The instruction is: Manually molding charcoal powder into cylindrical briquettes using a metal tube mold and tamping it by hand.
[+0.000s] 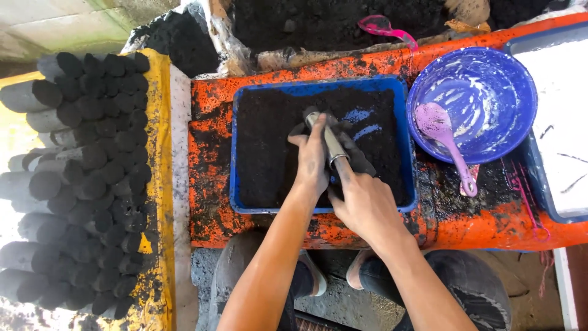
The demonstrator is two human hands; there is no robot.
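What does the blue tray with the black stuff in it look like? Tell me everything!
The blue tray is a shallow rectangle, plastic by the look, with a raised rim smeared black. It sits flat on the orange table, beside a round blue bowl. Dark, crumbly black powder fills nearly all of it; a few blue patches of the bottom show near the far side. Above the powder, the left hand and right hand hold a metal tube.
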